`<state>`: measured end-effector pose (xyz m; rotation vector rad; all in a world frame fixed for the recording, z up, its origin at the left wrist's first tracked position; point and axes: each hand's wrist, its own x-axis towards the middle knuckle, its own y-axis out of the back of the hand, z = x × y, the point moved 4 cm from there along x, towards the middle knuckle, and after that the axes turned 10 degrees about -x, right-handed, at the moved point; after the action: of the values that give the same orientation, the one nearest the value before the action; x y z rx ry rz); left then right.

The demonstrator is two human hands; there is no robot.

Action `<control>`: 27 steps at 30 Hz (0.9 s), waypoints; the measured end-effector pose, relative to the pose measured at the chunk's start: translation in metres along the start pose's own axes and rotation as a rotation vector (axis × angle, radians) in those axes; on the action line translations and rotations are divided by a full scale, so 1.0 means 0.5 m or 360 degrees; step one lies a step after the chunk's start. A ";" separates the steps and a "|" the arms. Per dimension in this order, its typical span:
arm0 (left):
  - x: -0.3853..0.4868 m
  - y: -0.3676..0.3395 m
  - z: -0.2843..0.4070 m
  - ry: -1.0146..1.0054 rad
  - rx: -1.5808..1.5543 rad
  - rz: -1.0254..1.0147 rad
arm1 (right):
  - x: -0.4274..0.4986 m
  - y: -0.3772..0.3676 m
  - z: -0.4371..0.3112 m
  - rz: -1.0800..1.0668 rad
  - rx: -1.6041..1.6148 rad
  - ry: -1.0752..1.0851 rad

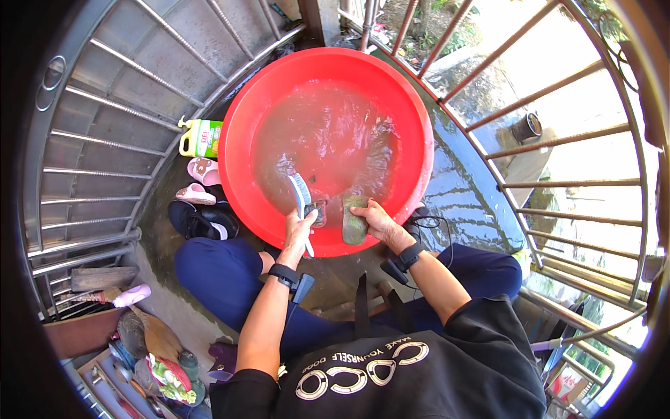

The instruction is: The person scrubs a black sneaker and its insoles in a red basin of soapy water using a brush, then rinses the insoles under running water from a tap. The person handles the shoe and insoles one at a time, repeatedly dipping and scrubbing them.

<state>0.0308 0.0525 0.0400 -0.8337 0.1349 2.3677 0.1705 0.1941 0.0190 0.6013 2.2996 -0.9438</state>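
My left hand [299, 230] grips a light-blue and white scrub brush [299, 189], its bristles raised over the water. Beside my left thumb is a small dark rectangular piece [320, 217]; whether the thumb presses on it I cannot tell. My right hand [379, 221] holds a flat greenish-brown piece shaped like an insole [355, 225], thumb on top and its lower end above the tub's near rim. Both hands are at the near side of a large red plastic tub [325, 69], which holds murky water [330, 136].
Left of the tub are a yellow-green pump jug [201, 138], pink slides [196, 194] and black shoes [201, 222]. Metal railings [112, 170] curve around both sides. A dark cable [447, 230] runs near my right wrist. Wet floor [466, 183] lies to the right.
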 end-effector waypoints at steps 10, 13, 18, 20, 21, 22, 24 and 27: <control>-0.099 -0.057 -0.013 -0.0394 0.0562 -0.0529 | -0.053 -0.030 0.032 0.0265 -0.0510 0.0167; -0.140 -0.083 0.011 -0.0869 0.1097 -0.0697 | -0.058 -0.081 0.053 0.0084 -0.0139 -0.0023; -0.138 -0.063 -0.009 -0.0162 0.0825 -0.0776 | -0.101 -0.136 0.060 -0.0200 0.0193 -0.0111; -0.137 -0.053 -0.010 -0.0193 0.0551 -0.0763 | -0.122 -0.153 0.061 -0.0257 0.0168 -0.0076; -0.136 -0.049 -0.016 -0.0129 0.0384 -0.0781 | -0.130 -0.161 0.063 -0.0246 0.0010 -0.0088; -0.136 -0.046 -0.024 -0.0060 0.0212 -0.0796 | -0.139 -0.168 0.061 -0.0223 -0.0115 0.0025; -0.134 -0.032 -0.036 0.0015 0.0183 -0.0758 | -0.148 -0.183 0.060 -0.0106 -0.0462 0.0205; -0.120 -0.007 -0.035 0.0020 -0.0154 -0.0572 | -0.147 -0.206 0.060 -0.0053 -0.0796 0.0399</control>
<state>0.0790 0.0188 0.0622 -0.8402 -0.1172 2.0438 0.1737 0.0914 0.0990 0.4834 2.6389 -0.2875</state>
